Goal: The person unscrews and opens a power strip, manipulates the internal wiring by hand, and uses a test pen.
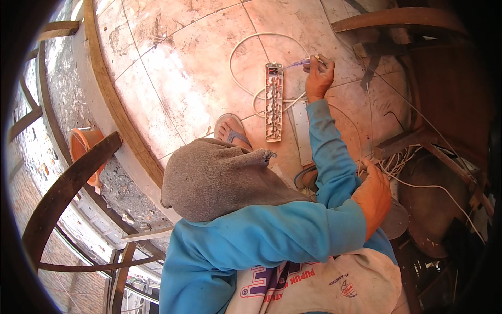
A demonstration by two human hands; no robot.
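An opened power strip [273,104] lies on the tiled floor, its inner contacts and several socket recesses showing. My right hand [319,77] is closed round a slim screwdriver [299,64] with a purple handle. The screwdriver's shaft points left to the strip's far end; whether the tip touches is too small to tell. A white cable [238,52] loops around the strip's far end. My left arm crosses my body, and my left hand [373,194] is by my right elbow, near a tangle of pale wires [400,163]. Its fingers look partly stretched and are partly hidden.
A flat pale plate [301,131], perhaps the strip's cover, lies right of the strip. My sandalled foot [231,132] is left of it. Wooden furniture [397,20] stands at the right. A wooden rail [112,99] and an orange pot [86,144] are at the left.
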